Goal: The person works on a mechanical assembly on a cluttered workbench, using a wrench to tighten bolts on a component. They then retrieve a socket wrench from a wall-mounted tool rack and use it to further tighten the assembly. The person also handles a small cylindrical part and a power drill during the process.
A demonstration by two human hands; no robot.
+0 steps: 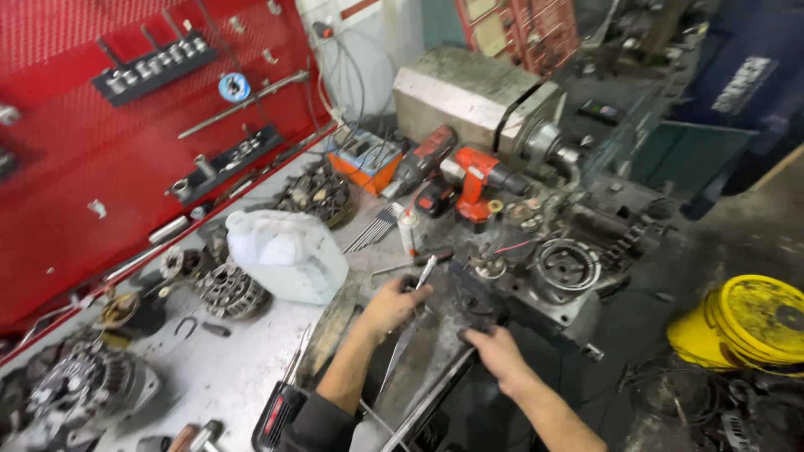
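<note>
Left hand (394, 303) clamped on a long metal tool (416, 308) running lower-left to upper-right at frame centre, right hand (496, 350) just right of it, gripping the dark vise (479, 295) on the bench (226, 368)

Worktop (243, 351): bare metal sheet, dull grey, scuffed and smeared with oil. Pegboard (75, 142): perforated metal, glossy red paint. Socket rails (155, 67): matt black holders carrying bright chromed steel sockets. Jug (285, 255): translucent white plastic, smooth, slightly soiled. Alternator stator (233, 291): ribbed cast metal, dull and greasy. Cordless drill (479, 180): red moulded plastic with black rubbery sections, semi-gloss. Machine housing (469, 92): painted metal, matt beige-grey, chipped and stained. Bucket (749, 322): yellow plastic, grimy, black smears on lid. Left hand (394, 305) holds a metal rod (423, 280), polished, reflective. Right hand (494, 347) rests on a dark, matt, oily metal block (473, 293).
</note>
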